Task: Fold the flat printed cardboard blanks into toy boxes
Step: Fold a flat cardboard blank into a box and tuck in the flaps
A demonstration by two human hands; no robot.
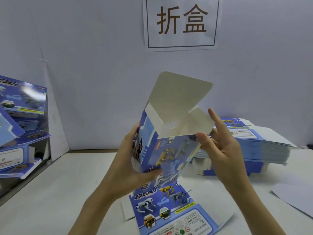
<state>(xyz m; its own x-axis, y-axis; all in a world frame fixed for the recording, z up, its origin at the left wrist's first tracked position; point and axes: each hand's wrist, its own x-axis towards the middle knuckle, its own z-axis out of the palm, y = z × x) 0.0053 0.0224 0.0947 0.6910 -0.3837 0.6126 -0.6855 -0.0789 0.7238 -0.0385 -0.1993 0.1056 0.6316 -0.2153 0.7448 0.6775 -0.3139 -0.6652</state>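
the box (169,150) is up in the air over the middle of the desk (67,184), already squared into a tube, its open end tilted toward the wall. the left hand (128,160) grips its lower left wall, fingers wrapped behind and thumb across the printed front, likely to keep the tube from collapsing flat. the right hand (220,146) has its fingers almost straight. its thumb (201,137) rests on the top front edge and its index finger (216,119) lies against the outside of the right flap (199,119), seemingly to push it inward; nothing is clamped. the lid (179,92) stands up, not yet tucked, so the flaps probably go in first.

a flat blank (169,209) lies printed side up at the near edge, right under the box, handy as the next one. a stack (257,141) of blanks sits toward the far right corner, and made boxes (22,102) are heaped at the left edge.
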